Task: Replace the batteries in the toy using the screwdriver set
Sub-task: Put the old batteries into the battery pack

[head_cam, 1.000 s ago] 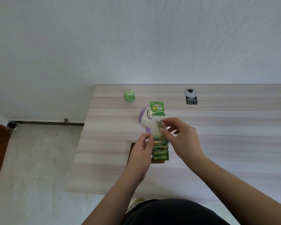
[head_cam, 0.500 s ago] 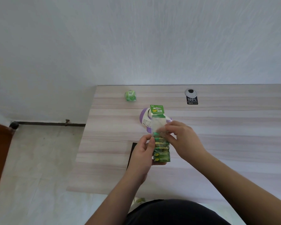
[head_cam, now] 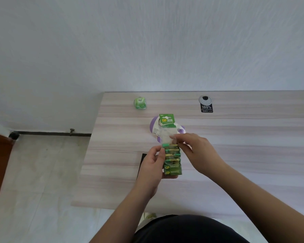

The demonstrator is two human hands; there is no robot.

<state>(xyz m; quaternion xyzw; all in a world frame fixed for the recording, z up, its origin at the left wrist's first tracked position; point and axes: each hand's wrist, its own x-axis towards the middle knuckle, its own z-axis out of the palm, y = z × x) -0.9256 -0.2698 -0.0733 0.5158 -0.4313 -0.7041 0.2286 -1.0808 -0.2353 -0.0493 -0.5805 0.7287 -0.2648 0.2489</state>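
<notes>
A long green battery pack (head_cam: 172, 160) hangs above the wooden table (head_cam: 244, 155), holding several green batteries in clear plastic. My left hand (head_cam: 154, 165) grips its lower left side, thumb on the upper batteries. My right hand (head_cam: 195, 151) pinches the clear wrapper near the pack's upper right, where the plastic looks empty. The purple and white toy (head_cam: 154, 128) lies on the table behind the pack, mostly hidden by it. A black flat object (head_cam: 142, 162), perhaps the screwdriver set, shows only as a thin strip behind my left hand.
A small green packet (head_cam: 139, 103) lies near the table's far left corner. A round grey cable cap with a black "100%" sticker (head_cam: 206, 106) sits at the far edge. The table's left edge drops to a tiled floor (head_cam: 39, 172).
My right hand has slid down and closed tighter on the wrapper's upper right. The pack has tilted slightly. My left hand has kept its grip.
</notes>
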